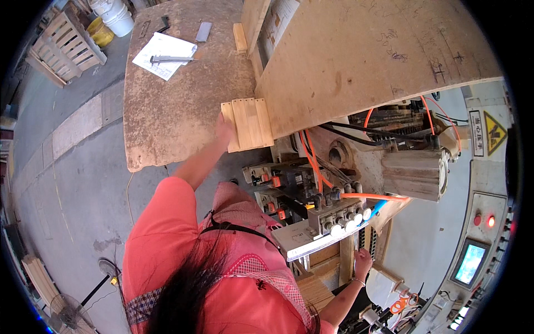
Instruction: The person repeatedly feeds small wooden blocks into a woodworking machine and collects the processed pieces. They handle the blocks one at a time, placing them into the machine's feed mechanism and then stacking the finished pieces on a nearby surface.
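Several pale wooden slats (pixel 253 123) lie side by side at the near right corner of the worn brown table, with small dark holes at their far ends. My left hand (pixel 225 131) is closed on the leftmost slat (pixel 228 119), its fingers partly hidden along that slat's outer side. Low on the right, my right hand (pixel 363 263) is held in the machine with fingers curled. It is beside an upright wooden piece (pixel 347 259); what the fingers hold, if anything, is too small to make out.
Farther up the table (pixel 167 119) are paper sheets (pixel 160 51) with a caliper (pixel 169 59) on them and a grey block (pixel 203 32). A large slanted board (pixel 361 61) covers part of the machine. Orange hoses (pixel 372 196) and a control panel (pixel 473 261) are at right.
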`<action>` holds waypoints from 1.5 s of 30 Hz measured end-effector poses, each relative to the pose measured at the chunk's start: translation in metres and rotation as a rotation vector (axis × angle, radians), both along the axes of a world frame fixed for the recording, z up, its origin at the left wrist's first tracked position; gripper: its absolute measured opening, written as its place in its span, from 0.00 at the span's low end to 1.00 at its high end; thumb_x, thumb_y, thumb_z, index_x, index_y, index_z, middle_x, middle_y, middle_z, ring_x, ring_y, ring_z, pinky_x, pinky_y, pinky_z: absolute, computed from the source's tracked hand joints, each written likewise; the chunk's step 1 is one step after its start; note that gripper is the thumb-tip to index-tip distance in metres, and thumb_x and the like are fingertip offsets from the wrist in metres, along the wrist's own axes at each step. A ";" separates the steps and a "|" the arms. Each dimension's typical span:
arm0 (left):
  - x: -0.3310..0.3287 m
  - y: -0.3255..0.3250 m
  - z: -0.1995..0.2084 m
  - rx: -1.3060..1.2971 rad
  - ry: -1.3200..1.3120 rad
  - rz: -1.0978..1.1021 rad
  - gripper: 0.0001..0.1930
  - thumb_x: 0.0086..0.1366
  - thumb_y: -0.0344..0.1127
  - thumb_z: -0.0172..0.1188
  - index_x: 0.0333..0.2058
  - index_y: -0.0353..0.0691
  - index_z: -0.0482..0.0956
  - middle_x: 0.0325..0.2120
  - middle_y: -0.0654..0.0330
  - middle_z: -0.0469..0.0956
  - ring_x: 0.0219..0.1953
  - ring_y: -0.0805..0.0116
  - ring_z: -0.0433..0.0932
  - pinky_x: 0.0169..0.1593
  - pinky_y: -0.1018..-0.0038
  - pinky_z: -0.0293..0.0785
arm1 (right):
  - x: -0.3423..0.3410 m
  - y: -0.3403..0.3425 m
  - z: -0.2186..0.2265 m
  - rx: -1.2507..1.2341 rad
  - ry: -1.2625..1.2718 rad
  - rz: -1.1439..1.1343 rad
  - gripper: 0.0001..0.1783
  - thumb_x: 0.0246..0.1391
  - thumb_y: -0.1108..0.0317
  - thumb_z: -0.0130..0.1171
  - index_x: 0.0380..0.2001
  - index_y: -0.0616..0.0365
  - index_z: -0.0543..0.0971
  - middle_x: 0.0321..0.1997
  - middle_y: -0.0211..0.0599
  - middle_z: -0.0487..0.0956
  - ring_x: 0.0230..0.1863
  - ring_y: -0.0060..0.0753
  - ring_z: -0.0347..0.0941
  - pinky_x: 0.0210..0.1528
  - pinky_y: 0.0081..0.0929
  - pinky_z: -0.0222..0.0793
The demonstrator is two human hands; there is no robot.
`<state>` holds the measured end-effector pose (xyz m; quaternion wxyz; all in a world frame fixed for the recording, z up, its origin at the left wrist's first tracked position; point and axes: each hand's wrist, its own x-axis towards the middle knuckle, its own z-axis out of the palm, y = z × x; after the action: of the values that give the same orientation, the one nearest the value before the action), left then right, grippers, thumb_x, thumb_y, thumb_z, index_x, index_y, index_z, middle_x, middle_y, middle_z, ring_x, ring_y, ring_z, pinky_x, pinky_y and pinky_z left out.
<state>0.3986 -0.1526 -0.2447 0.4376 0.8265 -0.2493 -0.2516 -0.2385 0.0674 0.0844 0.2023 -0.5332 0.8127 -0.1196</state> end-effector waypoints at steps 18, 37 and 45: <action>0.058 -0.037 0.050 0.214 0.490 -0.327 0.31 0.61 0.60 0.41 0.50 0.41 0.70 0.43 0.53 0.76 0.42 0.56 0.77 0.35 0.59 0.78 | -0.012 0.038 -0.009 0.030 0.115 0.012 0.14 0.42 0.68 0.61 0.34 0.64 0.78 0.25 0.38 0.80 0.26 0.26 0.76 0.31 0.22 0.69; 0.080 -0.040 -0.016 0.095 0.403 -0.215 0.30 0.59 0.60 0.48 0.49 0.40 0.73 0.40 0.51 0.78 0.38 0.62 0.79 0.35 0.63 0.76 | -0.025 0.043 -0.018 0.054 0.155 0.061 0.12 0.43 0.64 0.61 0.29 0.62 0.77 0.26 0.44 0.79 0.29 0.41 0.76 0.32 0.31 0.70; 0.123 -0.044 -0.076 -0.086 -0.380 -0.687 0.33 0.64 0.53 0.47 0.62 0.41 0.54 0.57 0.47 0.63 0.57 0.52 0.65 0.58 0.61 0.62 | -0.067 -0.054 0.006 -0.091 0.361 0.076 0.16 0.44 0.58 0.61 0.31 0.60 0.78 0.32 0.47 0.77 0.37 0.52 0.73 0.38 0.42 0.68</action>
<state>0.5214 -0.1968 -0.3205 0.3084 0.7076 -0.5982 -0.2152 -0.3057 0.0131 0.0903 0.0334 -0.5849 0.8088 -0.0512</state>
